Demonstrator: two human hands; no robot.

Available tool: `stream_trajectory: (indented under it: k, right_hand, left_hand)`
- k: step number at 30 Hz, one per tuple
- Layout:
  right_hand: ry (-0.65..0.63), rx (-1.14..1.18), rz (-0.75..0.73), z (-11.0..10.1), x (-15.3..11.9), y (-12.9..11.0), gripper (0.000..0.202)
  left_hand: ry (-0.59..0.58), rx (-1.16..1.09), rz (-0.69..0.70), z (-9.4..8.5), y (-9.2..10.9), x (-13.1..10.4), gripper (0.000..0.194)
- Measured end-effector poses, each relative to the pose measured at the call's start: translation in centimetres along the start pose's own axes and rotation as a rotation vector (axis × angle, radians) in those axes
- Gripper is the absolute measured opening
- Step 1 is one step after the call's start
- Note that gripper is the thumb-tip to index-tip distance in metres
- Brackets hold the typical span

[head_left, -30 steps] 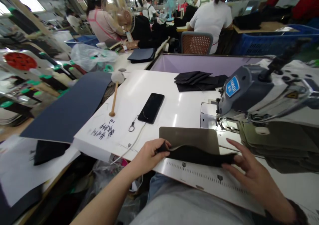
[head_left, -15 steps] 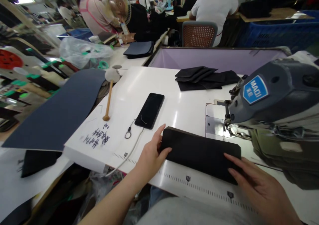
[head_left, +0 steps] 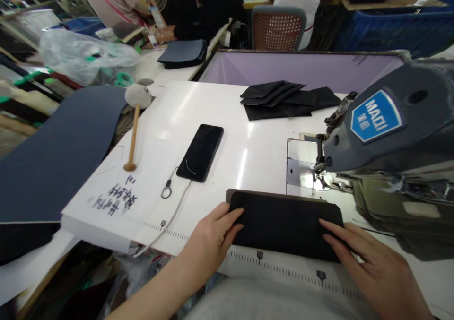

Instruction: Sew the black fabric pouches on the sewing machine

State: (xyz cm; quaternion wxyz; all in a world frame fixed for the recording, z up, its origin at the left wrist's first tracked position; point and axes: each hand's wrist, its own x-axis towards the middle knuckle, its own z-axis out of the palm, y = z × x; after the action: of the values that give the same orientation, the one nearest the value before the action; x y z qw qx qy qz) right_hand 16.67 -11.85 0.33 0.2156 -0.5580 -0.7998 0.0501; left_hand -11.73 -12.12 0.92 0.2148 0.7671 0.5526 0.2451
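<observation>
Your left hand (head_left: 211, 237) and right hand (head_left: 372, 268) lie flat, fingers spread, pressing the two ends of one black fabric piece (head_left: 287, 224) at the counter's (head_left: 248, 154) near edge. One phone (head_left: 200, 152) and one mallet (head_left: 134, 121) lie left; the sewing machine (head_left: 386, 131) reads "MAQI".

The right hand (head_left: 376, 268) is cut off at the wrist by the bottom edge. The grey sewing machine (head_left: 390, 135) runs off the right edge. The black handwriting on the white surface (head_left: 115, 198) is too blurred to read.
</observation>
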Motion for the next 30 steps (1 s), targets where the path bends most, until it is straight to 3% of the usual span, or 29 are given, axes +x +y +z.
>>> stream_trajectory:
  k: [15,30]
  right_hand:
    - [-0.063,0.000,0.026,0.6,0.7,-0.3,0.030]
    - [-0.073,-0.146,-0.045,0.7,0.4,0.3,0.046]
  left_hand:
    - [0.093,-0.023,-0.068,0.5,-0.1,-0.2,0.021]
    - [0.015,-0.086,-0.200,0.4,0.2,0.1,0.023]
